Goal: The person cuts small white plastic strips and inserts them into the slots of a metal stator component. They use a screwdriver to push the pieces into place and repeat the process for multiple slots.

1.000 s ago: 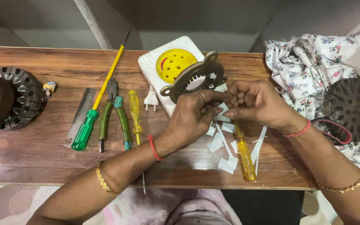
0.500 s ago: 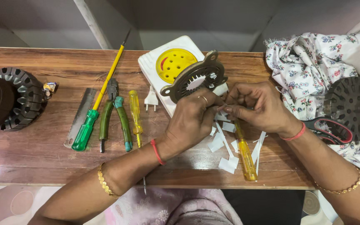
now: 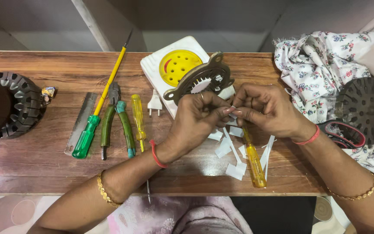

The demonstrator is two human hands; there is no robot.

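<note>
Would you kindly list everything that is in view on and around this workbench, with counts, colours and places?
wooden table: one, brown, across the view
motor stator: one, dark metal, far left
metal file: one, grey, left of centre
long screwdriver: one, yellow shaft with green handle, beside the file
pliers: one, green grips, left of centre
small screwdrivers: two, yellow; the other lies under the hands
white plug: one, centre
white board with yellow disc: one, top centre
round metal plate: one, dark, on the board
paper strips: several, white, centre
floral cloth: one, white, right
second motor part: one, dark, far right
scissors: one, red and black, right
left hand: pinching a small white piece
right hand: pinching the same piece
</note>
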